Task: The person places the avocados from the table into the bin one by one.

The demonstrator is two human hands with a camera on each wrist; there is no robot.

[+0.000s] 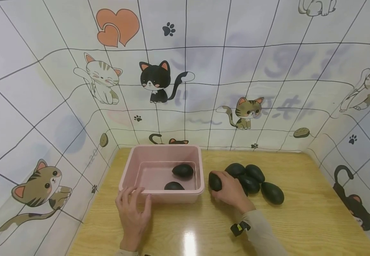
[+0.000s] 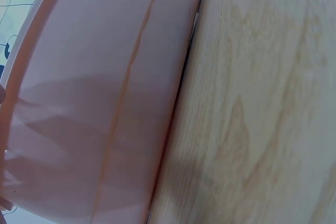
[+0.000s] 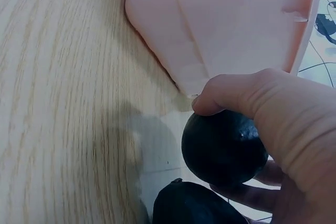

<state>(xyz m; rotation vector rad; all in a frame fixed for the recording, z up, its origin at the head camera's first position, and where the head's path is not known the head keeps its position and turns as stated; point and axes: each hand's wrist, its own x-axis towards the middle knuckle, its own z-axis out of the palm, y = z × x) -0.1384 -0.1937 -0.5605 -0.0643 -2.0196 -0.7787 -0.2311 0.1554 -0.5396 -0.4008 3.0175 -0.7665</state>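
In the head view, my right hand (image 1: 231, 190) grips a dark avocado (image 1: 215, 181) just right of the pink plastic bin (image 1: 161, 197). The right wrist view shows the thumb (image 3: 231, 93) over the top of this avocado (image 3: 223, 148) and fingers beneath it. Another avocado (image 3: 191, 205) lies close below. My left hand (image 1: 133, 213) rests at the bin's front left, its fingertips right at the rim. Inside the bin are two avocados, one toward the back right (image 1: 183, 171) and one (image 1: 174, 186) partly hidden by the front wall.
Several more avocados sit in a cluster on the wooden table (image 1: 185, 220) beyond and beside my right hand, with one (image 1: 273, 193) at the cluster's right end. Behind the table stands a backdrop (image 1: 204, 103) printed with cats and grid lines.
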